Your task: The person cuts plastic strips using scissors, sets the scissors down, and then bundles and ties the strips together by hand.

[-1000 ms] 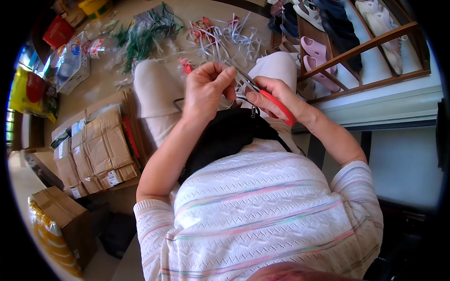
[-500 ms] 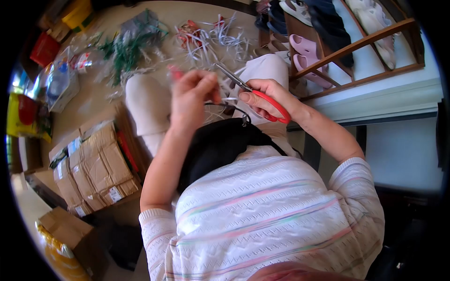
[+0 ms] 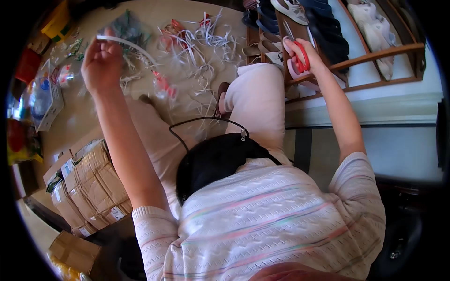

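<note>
A strip (image 3: 112,39) is held out above the floor (image 3: 187,96), pinched in the left hand's (image 3: 102,68) fingers. Scissors (image 3: 307,58) are gripped in the right hand's (image 3: 315,55) curled fingers, well apart; for a cut, blades and strip must be brought together.

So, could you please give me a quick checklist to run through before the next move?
1. Scissors held in the right hand: ok.
2. White strip held in the left hand: ok.
3. Scissors well apart from that strip: ok.
4. Blades fully closed: cannot tell, too small.
5. Strip's far end free of the red piece: cannot tell, blurred.
6. Floor free of loose ribbons: not ok.
</note>
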A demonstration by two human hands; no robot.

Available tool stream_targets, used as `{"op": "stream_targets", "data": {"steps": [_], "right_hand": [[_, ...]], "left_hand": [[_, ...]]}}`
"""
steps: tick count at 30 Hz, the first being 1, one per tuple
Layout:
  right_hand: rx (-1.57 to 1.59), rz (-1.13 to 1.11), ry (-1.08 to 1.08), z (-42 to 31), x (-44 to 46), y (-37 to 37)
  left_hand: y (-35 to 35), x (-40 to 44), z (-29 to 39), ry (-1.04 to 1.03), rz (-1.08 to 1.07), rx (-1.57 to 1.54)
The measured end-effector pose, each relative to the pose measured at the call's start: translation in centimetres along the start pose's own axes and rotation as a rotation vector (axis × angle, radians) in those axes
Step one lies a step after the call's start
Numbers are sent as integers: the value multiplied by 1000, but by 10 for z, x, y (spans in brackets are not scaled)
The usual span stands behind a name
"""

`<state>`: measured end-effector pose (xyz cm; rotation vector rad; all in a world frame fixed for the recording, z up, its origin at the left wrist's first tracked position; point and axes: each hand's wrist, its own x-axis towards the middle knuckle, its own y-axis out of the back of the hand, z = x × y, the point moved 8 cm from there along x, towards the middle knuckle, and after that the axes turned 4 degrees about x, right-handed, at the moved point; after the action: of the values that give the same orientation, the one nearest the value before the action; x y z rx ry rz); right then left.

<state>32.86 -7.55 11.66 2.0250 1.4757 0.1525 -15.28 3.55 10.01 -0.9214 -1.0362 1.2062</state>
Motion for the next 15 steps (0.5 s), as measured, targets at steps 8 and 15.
{"op": "stream_targets", "data": {"steps": [8, 15], "right_hand": [[-549, 394, -142, 102, 138, 69], [-783, 640, -445, 160, 161, 132]], "left_hand": [[123, 36, -28, 230, 96, -73], [119, 53, -50, 285, 158, 277]]}}
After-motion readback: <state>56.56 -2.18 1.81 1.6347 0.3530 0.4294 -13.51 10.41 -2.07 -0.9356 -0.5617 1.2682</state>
